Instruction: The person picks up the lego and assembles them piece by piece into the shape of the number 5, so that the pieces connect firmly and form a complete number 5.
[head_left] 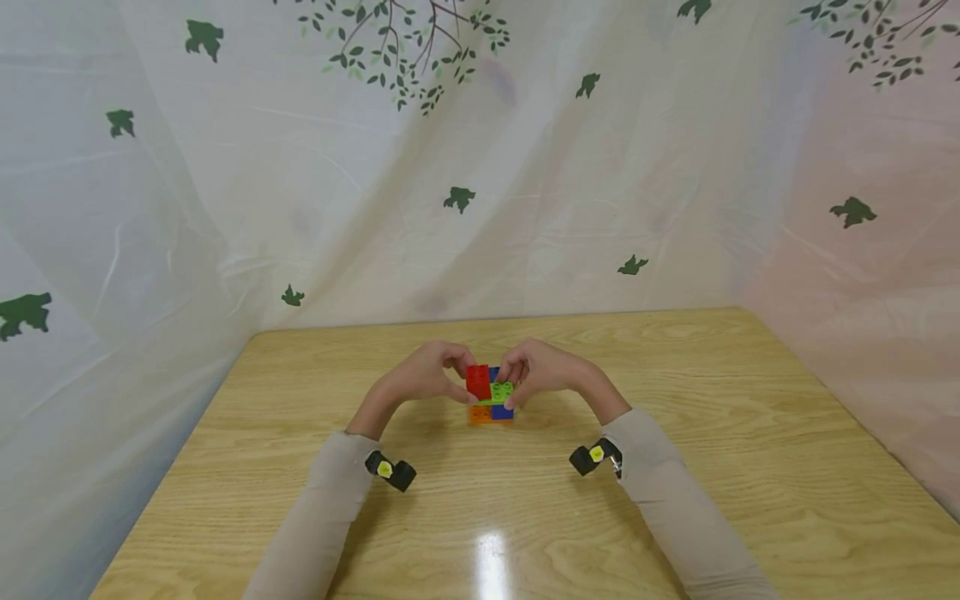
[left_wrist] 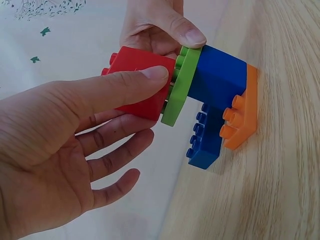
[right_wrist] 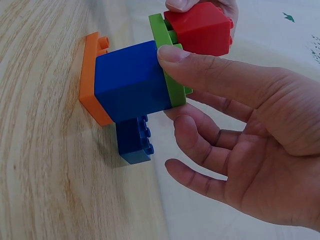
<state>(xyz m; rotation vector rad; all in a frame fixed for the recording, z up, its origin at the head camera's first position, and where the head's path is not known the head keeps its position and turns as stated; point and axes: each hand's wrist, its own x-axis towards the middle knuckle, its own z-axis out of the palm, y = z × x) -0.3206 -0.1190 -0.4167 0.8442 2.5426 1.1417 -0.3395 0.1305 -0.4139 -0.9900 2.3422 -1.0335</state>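
My left hand [head_left: 423, 372] pinches a red toy building block [left_wrist: 132, 60] between thumb and fingers. The block stands over one end of a thin light-green brick [left_wrist: 183, 92], and green studs show between the two. My right hand [head_left: 552, 368] pinches that green brick, its thumb [right_wrist: 175, 53] on the near edge. Beneath the green brick is a tall blue block [right_wrist: 130, 80], standing on an orange base brick [left_wrist: 251, 107] that rests on the table. A second blue block [left_wrist: 206, 145], studs bare, sits lower down behind the tall one.
The wooden table [head_left: 300, 517] reaches back to a pale curtain [head_left: 540, 242] printed with leaves and branches. Small black cameras are strapped to both wrists, close above the tabletop.
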